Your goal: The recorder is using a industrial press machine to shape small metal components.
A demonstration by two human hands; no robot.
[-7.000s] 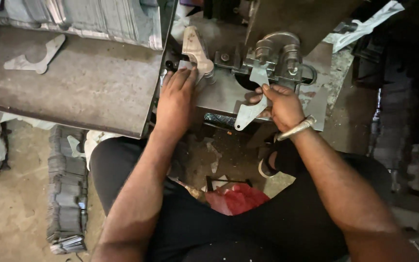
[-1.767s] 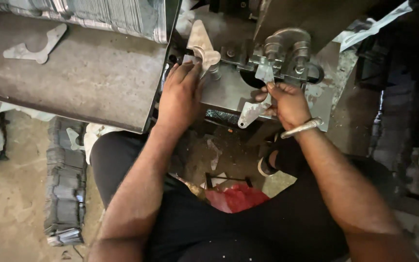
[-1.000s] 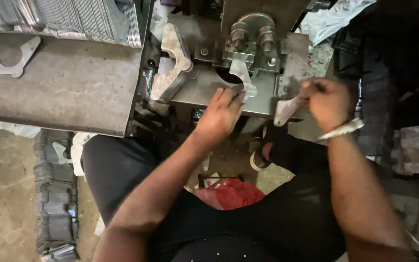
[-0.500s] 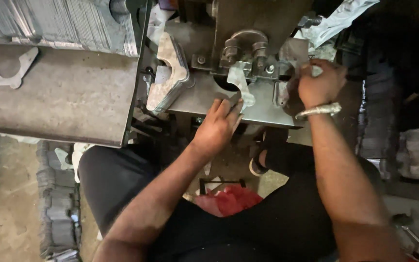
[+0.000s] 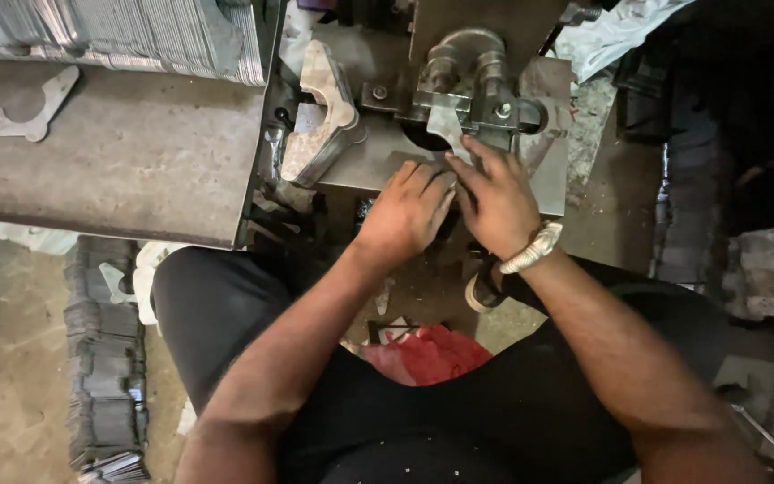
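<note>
Flat metal blank (image 5: 448, 134) under press die (image 5: 468, 85), pinched by right hand (image 5: 499, 193) fingertips, left hand (image 5: 405, 211) open beside it

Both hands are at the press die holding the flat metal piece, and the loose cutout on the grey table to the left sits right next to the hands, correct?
Not quite. In the head view the left hand and right hand do meet at the flat metal piece under the press die, but the loose cutout lies at the far left of the grey table, well away from them.
</note>
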